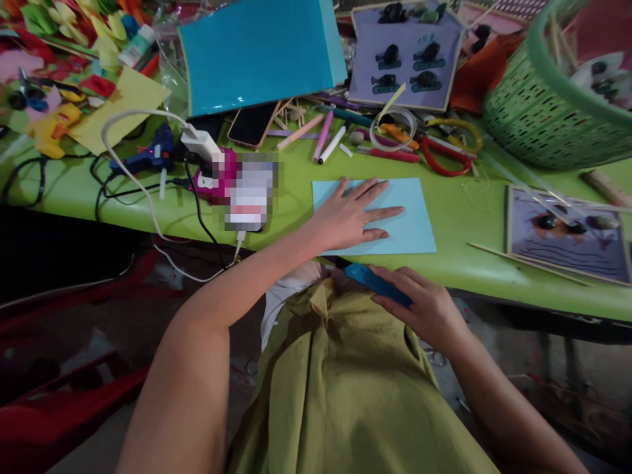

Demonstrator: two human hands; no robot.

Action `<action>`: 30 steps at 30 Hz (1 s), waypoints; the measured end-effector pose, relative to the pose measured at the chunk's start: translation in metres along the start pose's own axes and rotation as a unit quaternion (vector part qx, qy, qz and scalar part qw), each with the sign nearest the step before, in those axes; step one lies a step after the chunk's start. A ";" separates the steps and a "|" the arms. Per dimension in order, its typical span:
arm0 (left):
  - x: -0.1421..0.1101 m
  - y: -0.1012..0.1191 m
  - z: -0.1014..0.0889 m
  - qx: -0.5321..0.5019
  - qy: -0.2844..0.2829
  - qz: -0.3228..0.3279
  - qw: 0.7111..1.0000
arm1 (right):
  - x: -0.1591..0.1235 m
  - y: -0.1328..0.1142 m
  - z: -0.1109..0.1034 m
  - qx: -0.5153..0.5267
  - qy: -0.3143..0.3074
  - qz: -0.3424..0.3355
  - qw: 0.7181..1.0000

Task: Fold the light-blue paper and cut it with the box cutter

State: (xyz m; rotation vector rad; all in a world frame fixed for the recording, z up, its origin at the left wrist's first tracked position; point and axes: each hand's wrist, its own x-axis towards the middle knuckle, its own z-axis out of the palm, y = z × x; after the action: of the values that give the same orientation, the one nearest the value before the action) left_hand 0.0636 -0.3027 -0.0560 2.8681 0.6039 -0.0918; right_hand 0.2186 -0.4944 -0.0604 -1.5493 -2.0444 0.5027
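Note:
My left hand lies flat with fingers spread on a light blue sheet of paper near the front edge of the green table. My right hand is below the table edge, over my lap, closed around a blue tool with a dark tip that looks like a cutter or scissors. The tool points left toward the paper's near edge.
A blue glue gun, white charger and cables, and a phone lie left. Behind are a large teal sheet, markers, tape ring, red scissors. A green basket and framed pictures sit right.

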 end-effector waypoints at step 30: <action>0.032 -0.025 -0.064 -0.011 -0.024 -0.210 0.977 | 0.012 0.151 -0.113 -0.270 0.196 0.164 0.928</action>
State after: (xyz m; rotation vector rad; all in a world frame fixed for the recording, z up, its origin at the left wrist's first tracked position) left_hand 0.0843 -0.2542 -0.0013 2.6609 1.1815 -0.2147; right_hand 0.4003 -0.4438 -0.0558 -2.1238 -1.6911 -0.2817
